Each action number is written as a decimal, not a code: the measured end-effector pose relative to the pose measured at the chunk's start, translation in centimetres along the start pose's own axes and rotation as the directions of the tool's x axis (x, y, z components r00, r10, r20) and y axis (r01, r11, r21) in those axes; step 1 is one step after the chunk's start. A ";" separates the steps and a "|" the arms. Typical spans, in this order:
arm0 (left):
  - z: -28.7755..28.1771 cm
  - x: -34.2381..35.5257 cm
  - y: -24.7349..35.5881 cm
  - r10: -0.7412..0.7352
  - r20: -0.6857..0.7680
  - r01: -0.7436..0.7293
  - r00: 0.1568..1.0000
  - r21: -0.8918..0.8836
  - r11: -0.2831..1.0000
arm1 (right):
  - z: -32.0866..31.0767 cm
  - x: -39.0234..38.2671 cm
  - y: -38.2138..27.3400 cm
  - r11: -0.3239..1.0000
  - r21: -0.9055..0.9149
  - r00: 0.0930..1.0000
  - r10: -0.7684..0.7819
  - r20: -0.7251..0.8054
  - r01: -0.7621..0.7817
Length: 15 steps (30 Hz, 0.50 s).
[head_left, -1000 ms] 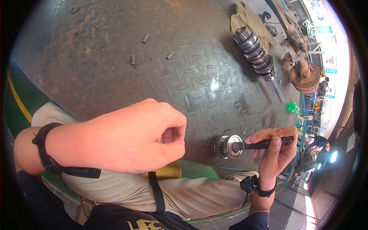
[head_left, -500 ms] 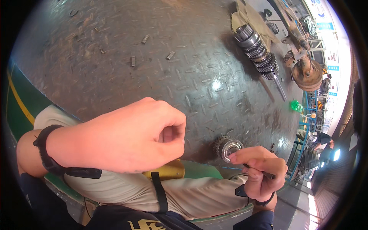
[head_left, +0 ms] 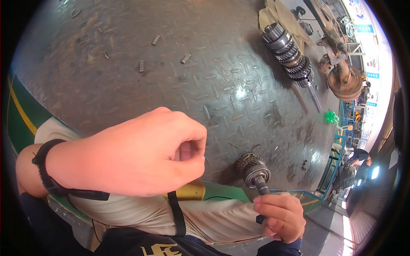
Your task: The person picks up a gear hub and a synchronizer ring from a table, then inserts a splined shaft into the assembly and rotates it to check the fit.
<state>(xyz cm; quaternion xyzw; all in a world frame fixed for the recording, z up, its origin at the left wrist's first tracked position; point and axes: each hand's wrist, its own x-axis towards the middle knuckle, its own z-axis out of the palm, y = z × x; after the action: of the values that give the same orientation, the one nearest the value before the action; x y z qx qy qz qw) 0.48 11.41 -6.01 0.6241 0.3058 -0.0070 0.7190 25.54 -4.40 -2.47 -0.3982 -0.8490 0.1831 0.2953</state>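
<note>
My left hand (head_left: 145, 149) is curled up over the near edge of the metal table, thumb against the bent fingers. Whatever it may hold is hidden inside the fist. A gear shaft (head_left: 261, 186) with a toothed gear (head_left: 251, 164) and a shiny ring bearing (head_left: 257, 175) stands at the table's near right edge, its thin end pointing toward me. The fingers of my right hand (head_left: 282, 217) close round that thin end. A small dark piece (head_left: 260, 219) shows beside those fingers; I cannot tell what it is.
A longer gear shaft (head_left: 292, 62) lies at the far right beside a tan cloth (head_left: 284, 19). Several small metal pieces (head_left: 156, 40) lie farther left on the patterned steel table (head_left: 128, 94). Beyond stand a rusty drum assembly (head_left: 344, 83) and a green object (head_left: 331, 117). Another person (head_left: 360, 156) is far right.
My right hand has drawn back toward me along the shaft, uncovering its thin part and more of the gear. My left hand stays nearly still. The view has shifted slightly.
</note>
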 end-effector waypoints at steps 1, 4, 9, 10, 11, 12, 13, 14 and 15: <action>0.0 0.1 0.0 0.004 -0.008 -0.004 1.000 0.005 1.000 | 0.0 -0.4 0.3 1.000 0.002 1.000 0.002 -0.003 -0.002; 0.1 0.5 0.0 -0.023 -0.006 0.023 1.000 0.012 1.000 | 0.4 -1.7 0.8 0.996 -0.043 0.996 -0.079 -0.039 0.077; 0.1 0.9 0.4 -0.044 0.011 0.044 0.999 0.012 0.999 | 1.5 -3.2 1.7 0.996 -0.009 0.940 -0.086 -0.330 0.088; 0.1 1.0 0.4 -0.048 0.012 0.048 0.999 0.013 0.999 | 1.5 -3.4 1.8 0.996 -0.008 0.939 -0.085 -0.332 0.087; 0.1 1.1 0.5 -0.050 0.013 0.050 0.999 0.014 0.999 | 1.5 -3.5 1.8 0.998 -0.007 0.936 -0.067 -0.346 0.069; 0.1 1.1 0.5 -0.054 0.013 0.053 0.998 0.016 0.998 | 1.6 -3.7 1.7 0.999 -0.006 0.932 -0.049 -0.359 0.050; 0.1 1.2 0.6 -0.055 0.014 0.055 0.998 0.018 0.998 | 1.5 -3.8 1.6 0.999 -0.007 0.932 -0.048 -0.360 0.048; 0.1 1.2 0.6 -0.054 0.016 0.054 0.998 0.018 0.998 | 1.5 -3.9 1.5 1.000 0.005 0.927 -0.014 -0.376 0.017; 0.1 1.3 0.5 -0.055 0.013 0.054 0.998 0.025 0.998 | 1.5 -4.1 1.3 1.000 0.017 0.920 0.019 -0.391 -0.014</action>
<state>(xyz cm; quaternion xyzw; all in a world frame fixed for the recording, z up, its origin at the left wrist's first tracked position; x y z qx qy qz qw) 1.75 11.91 -6.09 0.6243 0.3175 -0.0348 0.7129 27.41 -6.88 -5.77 -0.4317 -0.7683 0.1085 0.4600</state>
